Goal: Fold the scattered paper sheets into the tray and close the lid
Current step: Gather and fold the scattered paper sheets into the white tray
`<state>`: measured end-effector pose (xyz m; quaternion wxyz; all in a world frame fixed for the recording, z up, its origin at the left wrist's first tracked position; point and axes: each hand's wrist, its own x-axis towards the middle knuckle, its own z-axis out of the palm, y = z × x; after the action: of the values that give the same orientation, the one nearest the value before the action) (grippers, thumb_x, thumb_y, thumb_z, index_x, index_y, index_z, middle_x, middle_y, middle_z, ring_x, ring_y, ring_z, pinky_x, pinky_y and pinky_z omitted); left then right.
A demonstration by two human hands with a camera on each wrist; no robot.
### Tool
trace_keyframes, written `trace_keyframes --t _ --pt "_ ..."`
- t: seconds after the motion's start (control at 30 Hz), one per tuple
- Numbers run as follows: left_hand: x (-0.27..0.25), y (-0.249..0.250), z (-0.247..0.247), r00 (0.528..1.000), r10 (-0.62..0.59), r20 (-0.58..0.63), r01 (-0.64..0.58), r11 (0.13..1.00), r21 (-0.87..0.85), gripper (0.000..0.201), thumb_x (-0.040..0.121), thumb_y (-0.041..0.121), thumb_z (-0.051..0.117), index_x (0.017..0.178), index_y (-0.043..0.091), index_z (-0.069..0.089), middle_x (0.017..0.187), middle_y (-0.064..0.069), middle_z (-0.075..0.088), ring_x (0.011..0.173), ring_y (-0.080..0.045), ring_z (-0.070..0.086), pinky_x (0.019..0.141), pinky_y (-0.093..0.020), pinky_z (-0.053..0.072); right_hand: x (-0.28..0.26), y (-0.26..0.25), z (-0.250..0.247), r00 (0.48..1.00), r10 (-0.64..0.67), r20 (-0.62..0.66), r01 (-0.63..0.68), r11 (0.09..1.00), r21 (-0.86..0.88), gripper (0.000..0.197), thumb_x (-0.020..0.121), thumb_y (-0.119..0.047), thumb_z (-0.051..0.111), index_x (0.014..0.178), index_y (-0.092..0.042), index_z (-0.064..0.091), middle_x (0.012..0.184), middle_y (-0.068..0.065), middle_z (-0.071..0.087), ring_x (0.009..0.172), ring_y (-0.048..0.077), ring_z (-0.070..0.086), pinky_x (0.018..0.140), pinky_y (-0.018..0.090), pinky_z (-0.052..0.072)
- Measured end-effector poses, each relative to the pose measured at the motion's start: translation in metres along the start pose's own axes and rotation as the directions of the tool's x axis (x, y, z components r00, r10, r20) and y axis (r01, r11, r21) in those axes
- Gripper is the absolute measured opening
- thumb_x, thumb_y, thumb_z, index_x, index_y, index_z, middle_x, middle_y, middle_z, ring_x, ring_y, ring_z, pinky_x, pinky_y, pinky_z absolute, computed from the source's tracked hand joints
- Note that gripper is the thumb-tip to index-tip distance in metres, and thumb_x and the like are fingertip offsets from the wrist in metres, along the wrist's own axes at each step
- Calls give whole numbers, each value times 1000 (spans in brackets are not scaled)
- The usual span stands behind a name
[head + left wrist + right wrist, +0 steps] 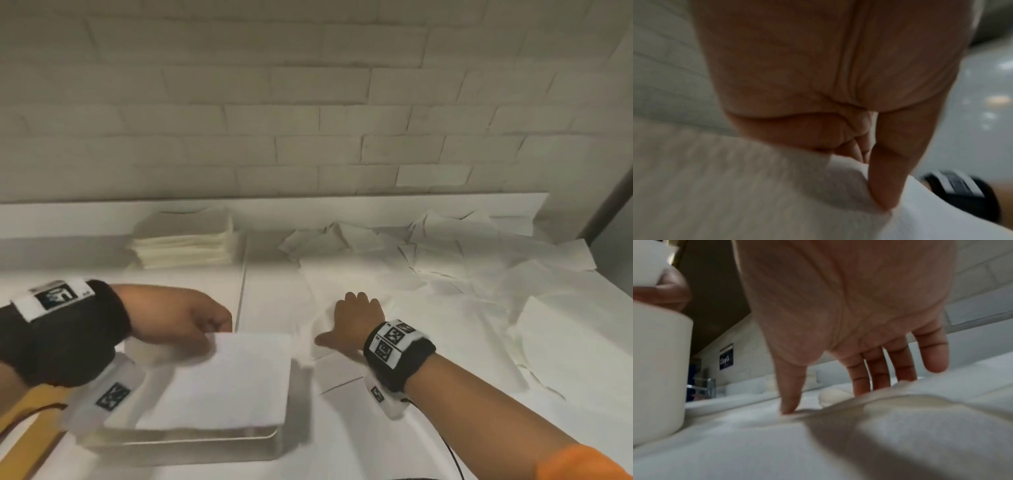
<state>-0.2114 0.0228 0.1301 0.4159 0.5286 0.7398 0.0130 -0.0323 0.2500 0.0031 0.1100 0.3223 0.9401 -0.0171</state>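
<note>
While the left hand [185,317] pinches a folded sheet [222,380] by its far corner, holding it over the clear tray [191,442] at the near left | right hand [356,320] lies flat, fingers spread, on a loose sheet [342,291] just right of the tray | more scattered sheets [462,260] lie far right | a neat stack [185,245] sits by the wall.

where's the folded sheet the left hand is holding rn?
Head view, lower left: the folded sheet lies over the clear tray, pinched by the left hand.
</note>
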Motion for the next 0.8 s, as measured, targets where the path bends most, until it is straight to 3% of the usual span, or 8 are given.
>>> trace_keyframes --t 0.13,0.23,0.37,0.47,0.53,0.6,0.7,0.8 --pt "11 3 26 994 -83 -69 101 941 323 25 86 18 57 72 36 47 73 17 50 64 4 44 60 -14 32 7 -2 -8 998 64 -2 -64 997 47 31 89 -32 50 112 -14 61 118 6 57 111 27 52 93 37 41" --pt "13 4 34 991 -95 -93 125 904 408 13 92 22 53 87 33 50 79 19 46 71 4 42 62 -11 30 5 4 -26 994 80 -70 -53 943 328 7 86 -18 53 91 -16 57 98 3 61 93 24 57 73 29 43" --pt "-6 26 23 956 14 -293 172 784 597 21 90 47 52 105 32 55 88 18 48 85 -6 51 73 -21 42 -20 11 -75 936 56 -348 247 599 762 21 85 -2 54 77 -21 48 78 -6 53 77 18 52 64 28 39" --pt "-21 55 7 656 443 -612 -4 812 584 62 76 66 54 128 33 42 118 15 47 113 -8 48 92 -23 40 -56 -10 -118 853 -245 -460 521 367 771 33 84 13 45 87 -19 50 83 -4 55 73 9 50 65 22 41" --pt "-24 76 -1 572 506 -646 -278 860 428 96 64 67 63 145 39 19 137 15 42 127 0 39 104 -18 32 -75 -24 -137 781 -470 -410 562 245 790 39 83 21 41 94 -16 49 84 -3 53 67 3 49 60 16 39" --pt "-19 83 -10 705 402 -584 -478 878 28 98 62 43 79 143 37 25 132 7 57 121 -1 53 102 -17 40 -82 -27 -147 722 -581 -376 538 130 833 42 84 25 40 96 -15 47 82 -8 58 64 2 51 58 17 39" --pt "-15 63 -18 888 330 -319 -424 857 -295 45 73 16 77 115 15 62 108 -13 72 101 -31 69 89 -43 53 -73 -11 -146 751 -548 -369 413 -47 910 37 84 21 45 97 -13 45 89 7 64 62 16 52 55 22 43" --pt "-13 36 -15 970 203 -135 -224 961 -160 17 80 21 75 96 17 72 95 -8 76 86 -28 73 78 -41 57 -36 14 -124 900 -384 -207 302 206 931 31 85 14 55 102 -11 45 96 12 70 64 23 60 55 27 45"
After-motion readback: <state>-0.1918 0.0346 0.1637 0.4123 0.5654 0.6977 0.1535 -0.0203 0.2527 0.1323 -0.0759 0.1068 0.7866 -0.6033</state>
